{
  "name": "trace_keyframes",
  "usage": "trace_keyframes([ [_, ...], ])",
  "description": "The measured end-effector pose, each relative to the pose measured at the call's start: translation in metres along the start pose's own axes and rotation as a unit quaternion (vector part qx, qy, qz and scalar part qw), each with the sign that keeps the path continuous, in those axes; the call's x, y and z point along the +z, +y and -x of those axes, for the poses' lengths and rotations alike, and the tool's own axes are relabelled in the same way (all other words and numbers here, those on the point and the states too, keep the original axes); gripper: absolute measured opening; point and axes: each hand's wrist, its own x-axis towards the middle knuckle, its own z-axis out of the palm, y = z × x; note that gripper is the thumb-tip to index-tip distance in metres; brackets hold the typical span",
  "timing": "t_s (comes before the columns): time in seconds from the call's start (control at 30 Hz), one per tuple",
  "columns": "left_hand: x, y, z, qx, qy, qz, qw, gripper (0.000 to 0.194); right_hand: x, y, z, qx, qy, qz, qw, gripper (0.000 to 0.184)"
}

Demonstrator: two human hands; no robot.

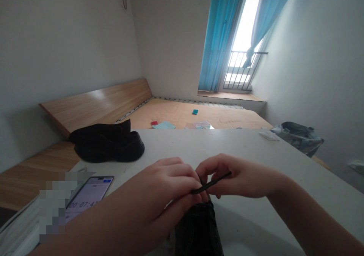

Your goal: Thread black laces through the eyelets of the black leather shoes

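both hands, left hand [170, 182] and right hand [233, 178], pinch a black shoelace [212, 183] just above the near shoe [197, 225], seemingly mid-lacing; next likely calls for threading its free end.

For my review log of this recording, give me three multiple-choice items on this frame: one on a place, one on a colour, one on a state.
1. Where does the spare black shoe lie?
A. On the far left part of the table
B. On the window sill
C. In the grey bag

2. What colour are the curtains?
A. Red
B. Blue
C. Yellow

3. How is the black lace held?
A. It lies loose on the table
B. It hangs from the wall
C. It is pinched between both hands

Answers:
1. A, the shoe sits on the white table, left of the hands, beyond the phone.
2. B, blue cloth hangs on both sides of the bright window.
3. C, the left hand and right hand meet on the lace above the dark shoe in front of the person.
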Motion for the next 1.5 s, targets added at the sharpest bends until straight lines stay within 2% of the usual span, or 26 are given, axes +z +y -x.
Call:
trace_keyframes([
  [0.07,-0.002,0.001,0.0,0.005,-0.001,0.001,1.0,0.022,-0.006,0.003,-0.002,-0.002,0.009,-0.053,0.999,0.016],
  [0.2,-0.002,0.002,0.001,0.0,-0.005,-0.008,1.0,0.02,-0.006,0.004,-0.005,-0.06,0.122,-0.153,0.979,0.027],
  [0.23,-0.002,0.002,0.001,-0.003,-0.008,-0.007,1.0,0.02,-0.006,0.004,-0.004,-0.075,0.133,-0.184,0.971,0.028],
  [0.3,-0.002,0.001,0.001,-0.009,-0.019,0.002,1.0,0.022,-0.006,0.005,-0.004,-0.076,0.113,-0.222,0.965,0.027],
  [0.4,-0.002,0.0,0.002,-0.014,-0.032,0.015,0.999,0.024,-0.009,0.01,-0.004,-0.039,0.035,-0.234,0.971,0.012],
  [0.5,-0.002,-0.002,0.001,-0.021,-0.029,0.004,0.999,0.024,-0.013,0.014,-0.005,-0.035,-0.014,-0.231,0.972,0.025],
  [0.57,-0.002,-0.003,0.001,-0.016,-0.024,-0.012,1.0,0.024,-0.014,0.013,-0.004,-0.027,-0.035,-0.183,0.982,0.027],
  [0.67,0.0,-0.005,0.001,-0.012,-0.029,-0.021,0.999,0.025,-0.013,0.01,-0.001,0.0,-0.031,0.015,0.999,0.024],
  [0.73,0.001,-0.006,0.001,-0.021,-0.033,-0.018,0.999,0.024,-0.011,0.009,0.0,0.016,-0.033,0.16,0.986,0.022],
  [0.8,0.001,-0.006,0.001,-0.029,-0.033,-0.016,0.999,0.023,-0.009,0.01,-0.002,0.031,-0.05,0.24,0.969,0.019],
  [0.93,-0.002,-0.007,0.002,-0.04,-0.034,-0.017,0.998,0.023,-0.014,0.008,0.001,0.05,-0.047,0.262,0.963,0.017],
  [1.0,-0.004,-0.007,0.006,-0.06,-0.029,-0.022,0.998,0.03,-0.021,0.002,0.01,0.074,-0.054,0.255,0.963,0.021],
  [1.07,-0.005,-0.009,0.013,-0.112,-0.024,-0.033,0.993,0.04,-0.026,-0.006,0.023,0.112,-0.086,0.253,0.957,0.024],
  [1.17,-0.003,-0.015,0.021,-0.218,-0.049,-0.054,0.973,0.048,-0.028,-0.014,0.041,0.183,-0.112,0.267,0.939,0.022],
  [1.27,0.002,-0.023,0.023,-0.271,-0.092,-0.088,0.954,0.045,-0.022,-0.012,0.047,0.243,-0.043,0.323,0.914,0.018],
  [1.33,0.004,-0.025,0.02,-0.289,-0.096,-0.098,0.948,0.038,-0.017,-0.009,0.046,0.231,0.018,0.357,0.905,0.031],
  [1.4,0.005,-0.025,0.017,-0.278,-0.061,-0.102,0.953,0.042,-0.011,-0.007,0.041,0.177,0.051,0.368,0.911,0.043],
  [1.47,0.006,-0.022,0.014,-0.22,-0.036,-0.106,0.969,0.045,-0.003,-0.008,0.035,0.121,0.042,0.362,0.923,0.036],
  [1.5,0.006,-0.02,0.013,-0.184,-0.045,-0.105,0.976,0.038,0.002,-0.008,0.031,0.097,0.029,0.359,0.928,0.029],
])
